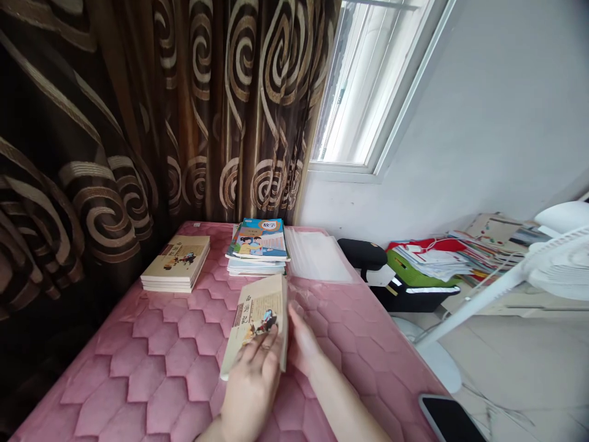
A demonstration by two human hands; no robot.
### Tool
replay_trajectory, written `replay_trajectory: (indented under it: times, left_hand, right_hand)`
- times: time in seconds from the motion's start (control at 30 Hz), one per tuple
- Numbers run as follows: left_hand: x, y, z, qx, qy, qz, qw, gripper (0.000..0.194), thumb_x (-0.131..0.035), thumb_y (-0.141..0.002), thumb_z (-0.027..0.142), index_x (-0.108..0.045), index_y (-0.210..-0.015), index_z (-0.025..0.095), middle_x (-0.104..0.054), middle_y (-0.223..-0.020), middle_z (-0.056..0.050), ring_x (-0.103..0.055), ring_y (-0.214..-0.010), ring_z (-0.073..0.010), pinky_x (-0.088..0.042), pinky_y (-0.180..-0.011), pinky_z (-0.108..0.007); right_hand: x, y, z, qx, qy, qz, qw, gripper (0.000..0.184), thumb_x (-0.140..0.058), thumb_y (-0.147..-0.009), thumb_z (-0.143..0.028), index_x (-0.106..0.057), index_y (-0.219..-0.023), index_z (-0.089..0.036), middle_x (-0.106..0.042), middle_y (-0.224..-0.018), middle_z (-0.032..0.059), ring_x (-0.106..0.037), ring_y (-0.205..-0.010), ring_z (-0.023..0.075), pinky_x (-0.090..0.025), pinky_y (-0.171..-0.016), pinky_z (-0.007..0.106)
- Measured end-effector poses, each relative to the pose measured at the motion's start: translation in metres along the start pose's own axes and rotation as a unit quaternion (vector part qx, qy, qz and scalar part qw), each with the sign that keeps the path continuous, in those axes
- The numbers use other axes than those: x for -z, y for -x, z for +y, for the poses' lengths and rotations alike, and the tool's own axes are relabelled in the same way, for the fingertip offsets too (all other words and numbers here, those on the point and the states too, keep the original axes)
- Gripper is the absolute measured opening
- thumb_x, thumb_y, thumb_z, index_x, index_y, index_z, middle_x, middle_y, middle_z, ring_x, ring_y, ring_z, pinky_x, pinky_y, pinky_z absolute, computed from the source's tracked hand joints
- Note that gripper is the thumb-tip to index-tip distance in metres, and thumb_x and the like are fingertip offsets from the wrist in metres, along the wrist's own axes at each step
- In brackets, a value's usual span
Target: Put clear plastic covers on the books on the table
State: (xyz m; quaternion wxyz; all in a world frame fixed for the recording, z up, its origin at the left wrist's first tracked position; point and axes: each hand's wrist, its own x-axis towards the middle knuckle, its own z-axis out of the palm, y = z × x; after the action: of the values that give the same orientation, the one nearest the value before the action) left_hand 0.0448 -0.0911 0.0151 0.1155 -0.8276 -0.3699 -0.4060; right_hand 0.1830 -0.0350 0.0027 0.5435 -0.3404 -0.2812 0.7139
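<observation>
A cream paperback book (251, 325) with Chinese characters and small coloured figures on its cover is between my hands over the pink quilted mattress. My left hand (255, 374) grips its lower part, fingers pressed together across the cover, thumb hidden. At the book's right edge, my right hand (302, 344) holds its side; its fingertips are partly hidden behind the book. Beyond them, a stack of matching cream books (177, 261) lies at the left. A pile of textbooks (260, 239) with a blue cover on top sits near the curtain, beside clear plastic sheets (317, 255).
The pink mattress (151, 362) runs up to a brown patterned curtain (207, 110). A phone-like dark object (453, 420) lies at its right front edge. Right of the mattress stand a white fan (488, 294), a black box (414, 298) with papers, and more stacked papers (497, 239).
</observation>
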Motion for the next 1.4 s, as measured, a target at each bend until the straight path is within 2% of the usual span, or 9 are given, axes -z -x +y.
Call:
replay_trajectory:
  times: [0.1,0.33,0.5,0.6,0.73,0.83,1.0,1.23,1.4]
  left_hand:
    - [-0.022,0.008,0.006,-0.021,-0.01,-0.07,0.997,0.041,-0.042,-0.091,0.011,-0.053,-0.129,0.021,-0.063,-0.126,-0.007,-0.06,-0.112,-0.0221,-0.054,-0.089,-0.036]
    - [-0.027,0.008,0.009,-0.002,0.106,-0.196,0.975,0.053,-0.064,-0.08,0.044,-0.054,-0.128,0.021,-0.059,-0.13,-0.011,-0.057,-0.116,-0.0287,-0.05,-0.096,-0.045]
    - [-0.02,0.003,-0.02,0.175,0.075,-0.115,0.975,0.03,-0.049,-0.09,0.033,-0.061,-0.115,0.023,-0.06,-0.125,-0.012,-0.053,-0.119,-0.0283,-0.042,-0.101,-0.053]
    - [-0.026,0.008,-0.052,0.302,0.089,-0.06,0.947,0.026,-0.044,-0.089,0.027,-0.062,-0.105,0.017,-0.063,-0.109,-0.013,-0.061,-0.105,-0.0258,-0.049,-0.093,-0.047]
    - [-0.033,0.015,-0.08,0.369,0.159,-0.055,0.914,0.025,-0.045,-0.084,0.02,-0.06,-0.104,0.016,-0.065,-0.1,-0.011,-0.065,-0.096,-0.0224,-0.051,-0.088,-0.04]
    - [-0.035,0.017,-0.082,0.382,0.177,-0.058,0.905,0.026,-0.046,-0.082,0.015,-0.06,-0.104,0.016,-0.066,-0.101,-0.011,-0.064,-0.097,-0.0219,-0.051,-0.088,-0.039]
    - [-0.036,0.018,-0.078,0.383,0.197,-0.063,0.9,0.023,-0.046,-0.082,0.014,-0.06,-0.101,0.016,-0.065,-0.098,-0.01,-0.064,-0.095,-0.0213,-0.053,-0.085,-0.037]
    - [-0.036,0.018,-0.072,0.328,0.181,-0.05,0.926,0.023,-0.042,-0.084,0.013,-0.062,-0.092,0.018,-0.062,-0.096,-0.008,-0.063,-0.092,-0.0215,-0.051,-0.088,-0.04]
    - [-0.034,0.015,-0.066,0.321,0.168,-0.058,0.93,0.026,-0.037,-0.087,0.014,-0.062,-0.095,0.017,-0.061,-0.098,-0.009,-0.062,-0.093,-0.0211,-0.051,-0.09,-0.041]
  right_hand:
    - [0.013,0.002,-0.013,-0.042,0.081,-0.008,0.996,0.068,-0.032,-0.084,-0.073,-0.067,-0.107,-0.019,-0.072,-0.1,0.0114,-0.064,-0.104,0.025,-0.05,-0.087,0.04]
    - [0.033,0.0,-0.012,0.005,0.209,0.066,0.976,0.049,-0.07,-0.067,-0.054,-0.068,-0.097,-0.016,-0.072,-0.105,0.0106,-0.065,-0.101,0.0267,-0.048,-0.092,0.039]
    - [0.033,-0.004,-0.004,0.025,0.224,0.098,0.969,0.047,-0.068,-0.068,-0.056,-0.068,-0.094,-0.017,-0.074,-0.097,0.0098,-0.068,-0.094,0.0288,-0.051,-0.085,0.042]
    - [0.035,-0.01,-0.001,0.027,0.242,0.108,0.964,0.049,-0.064,-0.071,-0.058,-0.066,-0.095,-0.016,-0.074,-0.09,0.0097,-0.069,-0.089,0.0292,-0.053,-0.08,0.041]
    - [0.039,-0.022,0.002,0.068,0.297,0.127,0.944,0.051,-0.058,-0.074,-0.06,-0.065,-0.097,-0.015,-0.074,-0.091,0.0115,-0.068,-0.093,0.0298,-0.052,-0.081,0.039]
    - [0.043,-0.028,0.002,0.12,0.376,0.145,0.907,0.051,-0.049,-0.079,-0.058,-0.065,-0.1,-0.014,-0.073,-0.099,0.013,-0.066,-0.099,0.0288,-0.05,-0.084,0.037]
    - [0.045,-0.028,-0.009,0.12,0.567,0.181,0.794,0.045,-0.034,-0.088,-0.044,-0.067,-0.103,-0.018,-0.072,-0.102,0.0105,-0.066,-0.097,0.0252,-0.047,-0.084,0.032]
    - [0.036,-0.022,-0.013,0.098,0.657,0.192,0.722,0.046,-0.026,-0.095,-0.035,-0.067,-0.108,-0.02,-0.073,-0.101,0.0084,-0.067,-0.093,0.0215,-0.047,-0.079,0.027]
    - [0.03,-0.016,-0.009,0.11,0.729,0.241,0.631,0.045,-0.034,-0.093,-0.033,-0.058,-0.124,-0.011,-0.063,-0.12,0.0163,-0.058,-0.11,0.027,-0.043,-0.092,0.033]
